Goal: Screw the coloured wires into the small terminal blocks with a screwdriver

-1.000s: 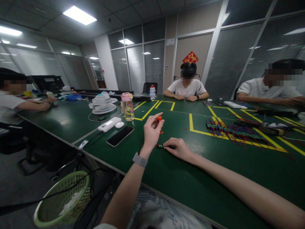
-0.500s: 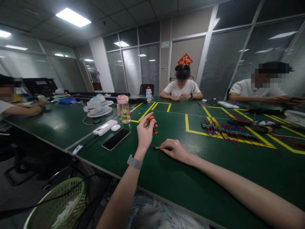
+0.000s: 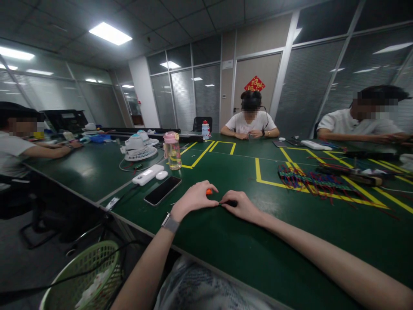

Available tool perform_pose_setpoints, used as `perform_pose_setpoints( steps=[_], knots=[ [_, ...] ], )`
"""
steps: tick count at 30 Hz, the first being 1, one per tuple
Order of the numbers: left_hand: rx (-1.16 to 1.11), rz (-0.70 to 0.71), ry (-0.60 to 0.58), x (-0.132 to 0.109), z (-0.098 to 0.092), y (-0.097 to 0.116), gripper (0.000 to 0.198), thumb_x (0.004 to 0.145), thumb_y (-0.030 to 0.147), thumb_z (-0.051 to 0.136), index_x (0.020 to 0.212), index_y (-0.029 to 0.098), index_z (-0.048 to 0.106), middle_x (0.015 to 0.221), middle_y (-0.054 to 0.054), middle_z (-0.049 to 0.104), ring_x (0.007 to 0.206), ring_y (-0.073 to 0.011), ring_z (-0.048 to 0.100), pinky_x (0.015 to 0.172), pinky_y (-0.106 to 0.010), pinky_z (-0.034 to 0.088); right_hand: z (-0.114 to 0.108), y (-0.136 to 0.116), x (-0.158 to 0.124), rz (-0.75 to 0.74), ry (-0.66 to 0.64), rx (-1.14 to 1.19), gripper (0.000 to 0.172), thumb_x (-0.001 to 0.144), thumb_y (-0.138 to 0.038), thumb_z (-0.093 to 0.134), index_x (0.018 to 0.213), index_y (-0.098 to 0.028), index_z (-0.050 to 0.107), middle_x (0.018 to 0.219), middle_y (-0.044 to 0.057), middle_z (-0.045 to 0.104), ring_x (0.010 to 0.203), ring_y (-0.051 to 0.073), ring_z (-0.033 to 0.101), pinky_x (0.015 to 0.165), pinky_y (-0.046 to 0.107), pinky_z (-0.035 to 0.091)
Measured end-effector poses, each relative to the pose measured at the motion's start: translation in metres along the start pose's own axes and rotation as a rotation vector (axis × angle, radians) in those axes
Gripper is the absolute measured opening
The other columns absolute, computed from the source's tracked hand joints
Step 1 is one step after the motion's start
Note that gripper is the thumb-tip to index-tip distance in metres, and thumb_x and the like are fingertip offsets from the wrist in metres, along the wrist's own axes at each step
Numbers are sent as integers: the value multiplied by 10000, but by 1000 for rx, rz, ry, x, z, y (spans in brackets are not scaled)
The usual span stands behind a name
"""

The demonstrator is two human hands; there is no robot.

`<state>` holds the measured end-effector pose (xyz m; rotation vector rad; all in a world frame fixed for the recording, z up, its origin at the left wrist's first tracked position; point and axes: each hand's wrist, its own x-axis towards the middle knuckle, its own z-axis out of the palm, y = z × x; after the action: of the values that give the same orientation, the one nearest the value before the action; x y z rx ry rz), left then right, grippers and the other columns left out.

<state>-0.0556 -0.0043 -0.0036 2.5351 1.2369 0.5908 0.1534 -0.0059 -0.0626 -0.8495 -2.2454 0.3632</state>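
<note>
Green table [image 3: 290, 267] — left hand [image 3: 193, 200] now lowered, grip clamped on orange tool [image 3: 209, 191]; right hand [image 3: 240, 206] pinching something dark, seemingly.

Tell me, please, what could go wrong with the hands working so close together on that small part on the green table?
The left hand covers most of the orange-handled tool, so its tip is hidden and might slip toward the right hand, which pins the small dark part right beside it. The phone lies near the left wrist and could get knocked.
</note>
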Motion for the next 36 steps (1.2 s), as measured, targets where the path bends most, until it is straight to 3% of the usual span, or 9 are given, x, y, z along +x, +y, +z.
perform_pose_setpoints(
  steps=[4,8,12,18,20,24,27,31,36],
  knots=[
    [23,-19,-95,0,16,-11,207,714,330,616,876,225,692,940,-25,614,881,-180,583,766,-246,442,0,2,10,91,-34,82,80,768,-188,619,749,-161,691,790,37,679,710,137,621,675,242,487],
    [32,-28,-118,1,17,-10,174,712,286,605,847,220,693,917,-19,644,857,-171,595,726,-227,436,-5,0,24,153,-158,38,74,725,-170,638,672,-153,686,695,20,679,645,130,617,646,232,476],
    [69,-25,-97,1,17,-7,164,686,260,622,835,235,687,878,-3,662,795,-162,602,657,-224,416,-10,-6,28,56,-210,-63,97,714,-115,605,663,-157,676,677,17,669,621,126,606,616,226,465],
    [168,14,-14,-1,21,-7,157,686,288,639,826,237,688,867,-9,642,771,-168,599,635,-239,407,-20,-16,24,-136,-152,-136,133,723,-63,578,692,-162,661,824,72,682,765,166,624,688,267,494],
    [201,35,17,-4,23,-7,168,701,294,628,849,242,690,877,-7,625,769,-164,595,634,-243,408,-22,-16,23,-58,-101,-83,116,722,-88,590,672,-165,660,792,57,687,732,158,627,684,269,497],
    [201,77,96,-11,21,-7,272,718,312,628,983,270,673,964,-1,593,803,-156,597,659,-244,427,-19,-11,21,265,-21,143,80,708,-187,636,658,-146,682,717,42,696,664,148,629,667,266,496],
    [160,62,261,-16,16,-4,347,757,381,608,1079,257,639,1026,-17,570,805,-149,595,712,-257,452,-12,-4,20,441,-4,340,155,682,-271,677,689,-118,698,648,46,691,603,144,620,574,245,482],
    [95,43,489,-19,8,1,273,837,375,522,1012,215,657,945,-34,571,790,-139,581,736,-262,466,-4,-2,21,522,-14,515,182,650,-282,700,704,-109,706,671,59,709,625,145,640,597,243,492],
    [64,51,560,-18,7,-2,227,844,338,523,952,202,669,879,-34,575,762,-132,577,725,-261,472,-8,-9,14,544,-17,516,238,646,-337,718,719,-111,699,703,68,712,632,151,639,599,254,495]
  ],
)
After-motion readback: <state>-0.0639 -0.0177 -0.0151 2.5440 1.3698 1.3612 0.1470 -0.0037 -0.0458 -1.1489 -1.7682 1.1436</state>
